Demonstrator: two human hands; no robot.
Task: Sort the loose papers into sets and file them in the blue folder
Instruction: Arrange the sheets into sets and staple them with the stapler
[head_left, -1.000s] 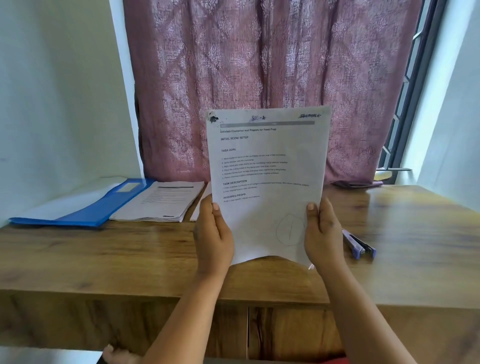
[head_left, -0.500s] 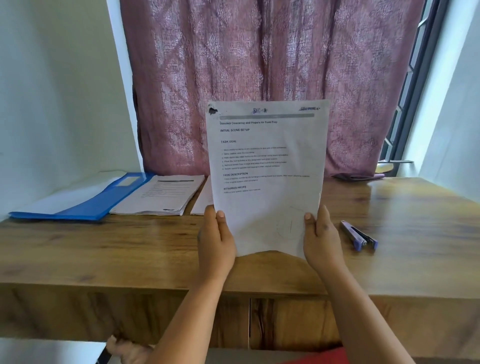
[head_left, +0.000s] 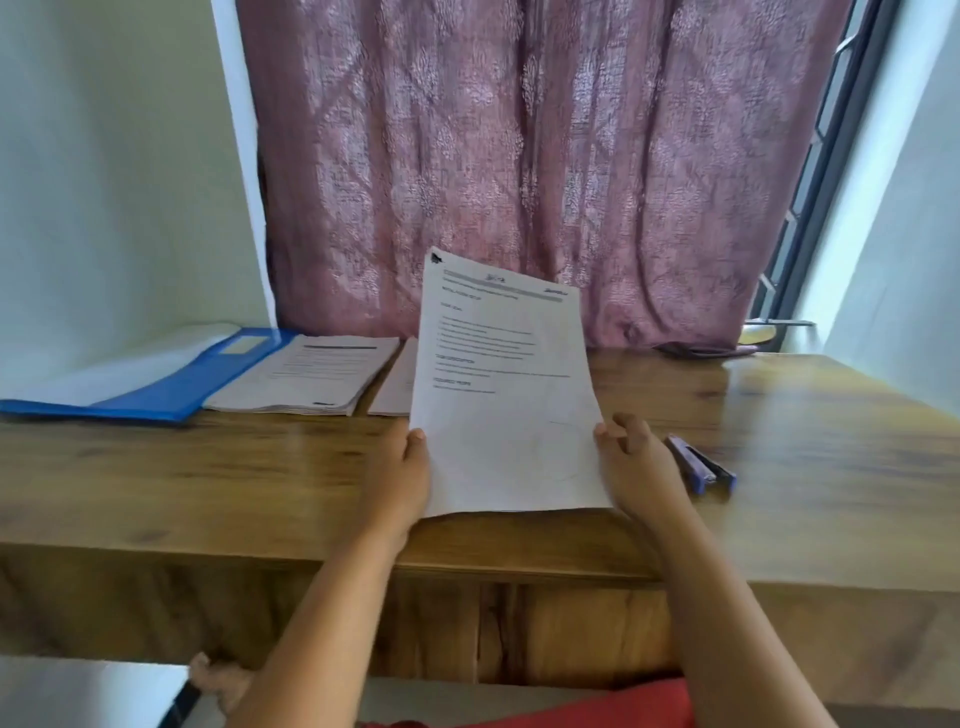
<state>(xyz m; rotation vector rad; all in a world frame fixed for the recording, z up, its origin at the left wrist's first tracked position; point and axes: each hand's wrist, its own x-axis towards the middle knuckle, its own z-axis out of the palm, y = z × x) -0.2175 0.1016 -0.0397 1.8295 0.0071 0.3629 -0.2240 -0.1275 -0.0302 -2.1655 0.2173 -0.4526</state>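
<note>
Held sheet: a printed paper (head_left: 506, 395) at frame centre, tilted back with its top edge leaning away toward the curtain; its lower edge sits just above the table near the front edge. Print is blurred; headings and short lines show in its upper half.
Left hand: left hand (head_left: 402, 480) grips the sheet's lower left edge, thumb on the front face.
Right hand: right hand (head_left: 636, 470) holds the lower right edge, fingers curled against the margin.
Blue folder: blue folder (head_left: 156, 382) lies open and flat at left of the frame, by the wall.
Paper stack: a stack of printed papers (head_left: 311, 376) lies just right of the folder, overlapping its edge.
Second pile: more sheets (head_left: 397, 387) lie behind the held paper, partly hidden.
Stapler: a blue stapler (head_left: 701, 464) lies on the table just right of the right hand.
Table: wooden table (head_left: 208, 478) spans the frame.
Background: a mauve patterned curtain (head_left: 519, 156) hangs behind; a window frame (head_left: 826, 171) shows at upper right.
</note>
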